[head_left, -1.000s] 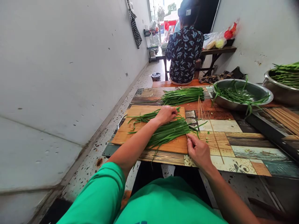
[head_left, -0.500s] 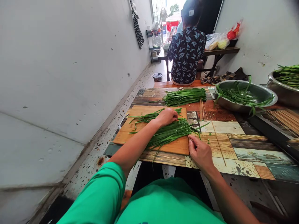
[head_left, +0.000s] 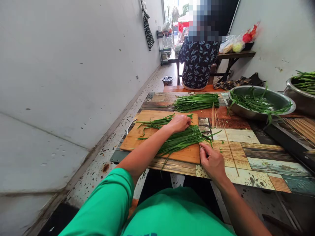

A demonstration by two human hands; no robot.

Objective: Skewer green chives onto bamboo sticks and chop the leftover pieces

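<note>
A bunch of garlic chives lies across the wooden cutting board, its cut ends toward the right. Behind it, a smaller, looser bundle of chives runs under my left hand. That hand is closed, its curled fingers on the chives near the bundle's right end; the fingertips are partly hidden. Beside the board's right edge, my right hand pinches a thin bamboo skewer, of which only the tip shows. Several loose skewers lie on the table to the right.
A larger chive pile lies behind the board. At right stand a steel bowl with chive pieces, a pot of green stalks, a large knife and more skewers. A person sits ahead, back turned.
The view has shifted slightly. Both hands keep nearly the same places and grips; the chives on the board look unchanged.
</note>
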